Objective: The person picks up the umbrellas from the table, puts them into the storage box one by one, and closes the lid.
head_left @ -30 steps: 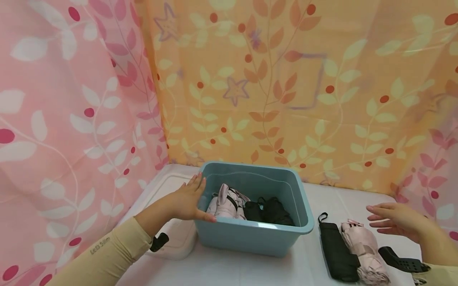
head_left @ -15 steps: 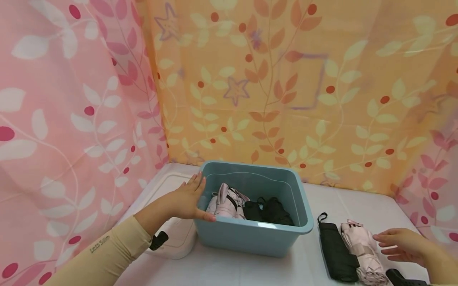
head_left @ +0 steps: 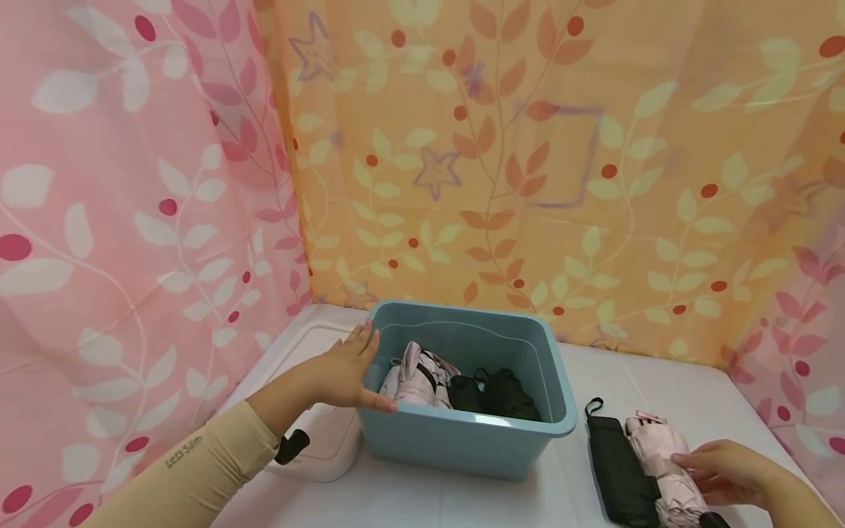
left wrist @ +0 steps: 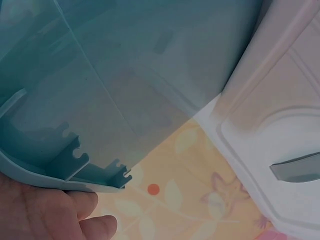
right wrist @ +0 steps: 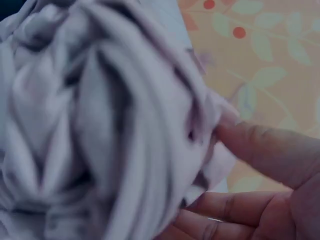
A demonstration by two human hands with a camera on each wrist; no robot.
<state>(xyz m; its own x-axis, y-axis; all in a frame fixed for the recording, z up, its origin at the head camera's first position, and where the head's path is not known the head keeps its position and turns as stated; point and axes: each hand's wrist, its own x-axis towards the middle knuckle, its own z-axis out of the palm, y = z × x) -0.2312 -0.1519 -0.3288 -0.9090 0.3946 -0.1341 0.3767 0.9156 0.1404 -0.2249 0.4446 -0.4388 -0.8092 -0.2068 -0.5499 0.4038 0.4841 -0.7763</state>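
My left hand (head_left: pixel 343 372) rests on the left corner of a blue plastic bin (head_left: pixel 455 440), fingers straight along the rim and thumb over the front edge; its fingers show below the rim in the left wrist view. Inside the bin lie a folded pink umbrella (head_left: pixel 417 385) and black folded umbrellas (head_left: pixel 505 396). On the table at right, another pink folded umbrella (head_left: pixel 660 444) lies beside a black one (head_left: pixel 619 469). My right hand (head_left: pixel 736 473) grips that pink umbrella's right side, thumb at its strap. In the right wrist view its fingers (right wrist: pixel 235 207) reach partly behind the pleated fabric.
A white lid (head_left: pixel 330 440) lies left of the bin, partly under my left forearm. The white-covered table (head_left: pixel 568 491) stretches between the bin and the umbrellas on the right. Patterned orange cloth (head_left: pixel 502 183) hangs behind, with pink cloth (head_left: pixel 132 257) at the left.
My right hand has come down and left from beyond the pink umbrella onto its side. The left hand has stayed on the bin's rim.
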